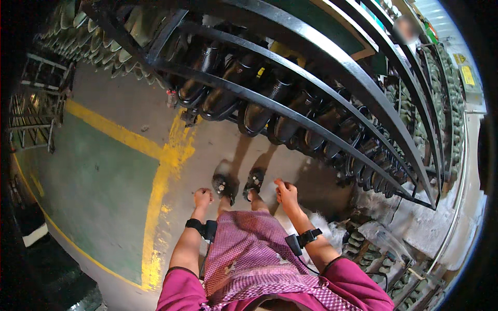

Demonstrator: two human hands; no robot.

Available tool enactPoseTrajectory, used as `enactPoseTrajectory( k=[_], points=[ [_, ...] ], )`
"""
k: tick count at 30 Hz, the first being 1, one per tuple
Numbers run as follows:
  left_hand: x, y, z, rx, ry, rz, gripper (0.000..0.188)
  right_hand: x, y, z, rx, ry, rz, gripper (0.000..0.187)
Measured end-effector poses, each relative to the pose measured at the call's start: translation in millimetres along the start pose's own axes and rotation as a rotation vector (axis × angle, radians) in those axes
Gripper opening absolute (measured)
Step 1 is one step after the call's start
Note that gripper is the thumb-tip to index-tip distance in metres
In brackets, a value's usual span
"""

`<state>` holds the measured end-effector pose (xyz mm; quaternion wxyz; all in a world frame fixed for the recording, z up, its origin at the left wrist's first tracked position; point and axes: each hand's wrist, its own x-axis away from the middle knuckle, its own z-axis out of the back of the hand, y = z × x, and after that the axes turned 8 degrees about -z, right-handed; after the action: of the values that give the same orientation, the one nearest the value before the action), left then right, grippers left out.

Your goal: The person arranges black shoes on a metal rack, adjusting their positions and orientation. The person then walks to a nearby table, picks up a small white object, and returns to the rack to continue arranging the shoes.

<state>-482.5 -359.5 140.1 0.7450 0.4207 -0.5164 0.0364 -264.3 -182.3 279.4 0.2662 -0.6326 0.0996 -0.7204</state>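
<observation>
My left hand [203, 197] hangs in front of my body with its fingers curled in, and nothing shows in it. My right hand [286, 192] is held a little forward on the other side, its fingers loosely bent and slightly apart, with nothing between them. Neither hand touches anything. Ahead of both stands a black metal rack [290, 111] filled with a row of shiny black shoes [257, 116]. The right hand is the nearer one to this rack. Each forearm wears a black strap with a small device, and a checked apron [249, 243] covers my front.
Yellow lines [155, 217] edge a green floor area [98, 176] to the left. More racks with pale shoe-shaped pieces [98, 44] stand at the far left and right. Plastic sheeting [381, 236] and trays of grey-green pieces lie at my right. Another person [407, 30] is beyond the rack.
</observation>
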Motion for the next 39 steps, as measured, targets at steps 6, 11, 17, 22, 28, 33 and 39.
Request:
enactPoseTrajectory(
  k=[6,11,17,22,28,33,39],
  points=[
    [-12.3,-4.0,14.3,0.019,-0.006,-0.063,0.012,3.8,18.1,3.6,0.030,-0.001,-0.027,0.032],
    [-30.7,20.9,21.3,0.020,-0.022,-0.089,0.010,5.9,27.6,0.8,0.049,0.032,-0.058,0.031],
    [-33.1,62.7,21.2,0.135,0.057,-0.155,0.007,14.5,17.4,-9.0,0.027,0.008,-0.078,0.029],
    [-30.1,117.2,15.4,0.310,0.102,-0.339,0.008,16.3,-6.5,-25.9,0.051,-0.093,-0.071,0.030],
    [-21.2,170.4,-3.1,0.224,0.128,-0.500,0.013,10.4,-52.0,-64.9,0.044,-0.280,0.031,0.024],
    [-23.4,146.0,-26.7,0.363,0.095,-0.359,0.016,-20.7,-80.5,-109.5,0.278,-0.355,0.459,0.022],
    [-40.7,6.6,2.7,0.314,0.184,-0.221,0.018,-23.7,-130.3,-197.5,0.467,-0.146,0.840,0.025]
  ],
)
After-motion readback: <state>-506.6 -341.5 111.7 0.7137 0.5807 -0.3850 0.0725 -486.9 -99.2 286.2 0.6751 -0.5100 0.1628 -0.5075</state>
